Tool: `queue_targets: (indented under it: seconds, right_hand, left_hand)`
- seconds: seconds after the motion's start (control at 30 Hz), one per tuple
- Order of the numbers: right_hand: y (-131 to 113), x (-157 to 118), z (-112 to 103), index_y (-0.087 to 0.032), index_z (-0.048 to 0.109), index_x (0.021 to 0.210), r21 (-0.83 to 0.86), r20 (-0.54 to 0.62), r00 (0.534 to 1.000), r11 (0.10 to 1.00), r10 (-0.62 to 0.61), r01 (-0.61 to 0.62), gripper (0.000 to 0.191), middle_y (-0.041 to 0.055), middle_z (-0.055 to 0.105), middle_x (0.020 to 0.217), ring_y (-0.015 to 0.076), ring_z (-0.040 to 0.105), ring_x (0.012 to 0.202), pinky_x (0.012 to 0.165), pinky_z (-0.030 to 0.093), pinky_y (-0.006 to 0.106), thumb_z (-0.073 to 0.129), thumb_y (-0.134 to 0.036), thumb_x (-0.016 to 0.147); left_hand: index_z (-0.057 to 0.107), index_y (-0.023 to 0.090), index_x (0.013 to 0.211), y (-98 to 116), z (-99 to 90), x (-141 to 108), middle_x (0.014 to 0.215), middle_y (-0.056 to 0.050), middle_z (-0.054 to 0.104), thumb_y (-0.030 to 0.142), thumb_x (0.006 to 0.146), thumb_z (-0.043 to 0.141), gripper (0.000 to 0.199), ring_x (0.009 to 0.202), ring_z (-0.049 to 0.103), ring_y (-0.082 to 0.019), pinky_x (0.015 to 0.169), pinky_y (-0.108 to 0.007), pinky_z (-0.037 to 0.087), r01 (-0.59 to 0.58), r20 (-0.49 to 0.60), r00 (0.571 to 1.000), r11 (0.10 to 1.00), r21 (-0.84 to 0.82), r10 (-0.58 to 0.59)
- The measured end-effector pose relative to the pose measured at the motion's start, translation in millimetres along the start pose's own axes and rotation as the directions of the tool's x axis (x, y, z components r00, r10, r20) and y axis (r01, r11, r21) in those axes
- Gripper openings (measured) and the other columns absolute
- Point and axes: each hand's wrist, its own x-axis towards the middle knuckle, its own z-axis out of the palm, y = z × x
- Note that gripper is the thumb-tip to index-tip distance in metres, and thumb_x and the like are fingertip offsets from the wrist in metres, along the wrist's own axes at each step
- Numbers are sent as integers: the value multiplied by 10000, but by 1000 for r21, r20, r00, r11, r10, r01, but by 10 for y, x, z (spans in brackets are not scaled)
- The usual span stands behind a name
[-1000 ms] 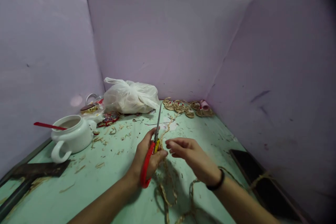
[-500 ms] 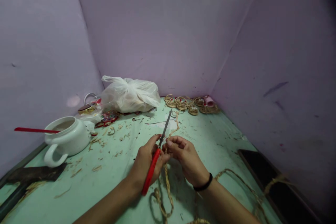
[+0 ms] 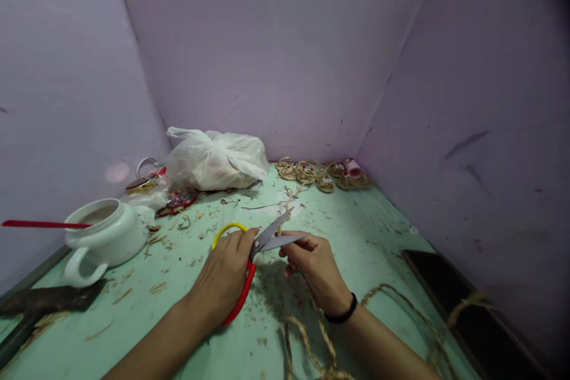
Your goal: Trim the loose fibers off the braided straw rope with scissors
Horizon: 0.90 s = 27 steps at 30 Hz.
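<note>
Curling round spread scissors [image 3: 257, 244], left hand [image 3: 225, 270]; right hand [image 3: 317, 262] seemingly pinching braided cord [image 3: 327, 339].

A small handicraft corner: lilac walls [image 3: 267, 59] enclose a pale-green bench [image 3: 356, 237] littered with fibre scraps [image 3: 158, 288], beaded fibre coils [image 3: 306, 174] along its back edge, scissors [image 3: 272, 242] and braided cord [image 3: 328, 339] nearer.
</note>
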Motion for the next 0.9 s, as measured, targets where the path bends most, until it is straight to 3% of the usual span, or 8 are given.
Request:
queue_targets:
  seconds: [0.13,0.37,0.9]
  right_hand:
    - [-13,-7,10,-108,680,754,-81,-7,1000,997,-9,8,263,-31,567,494,51,378,337,299,350,181,568,-126,516]
    - [-48,-47,17,-121,697,771,-210,49,998,977,-38,48,238,-25,560,517,35,357,340,323,284,172,553,-166,588]
    - [-105,-64,37,-116,697,767,-227,45,999,973,-23,33,245,-25,549,516,37,341,366,347,264,178,559,-175,574]
  left_hand:
    - [375,155,1222,-42,65,-5,1006,-119,507,73,803,317,431,924,480,-232,787,-411,424,-20,-34,999,995,96,24]
    - [379,138,1227,-87,83,13,981,-124,512,52,788,332,449,901,489,-234,773,-415,431,-32,-55,998,989,146,40]
    - [424,145,1164,-100,64,18,952,-111,512,79,821,325,363,886,483,-228,764,-384,424,-14,-50,998,966,258,28]
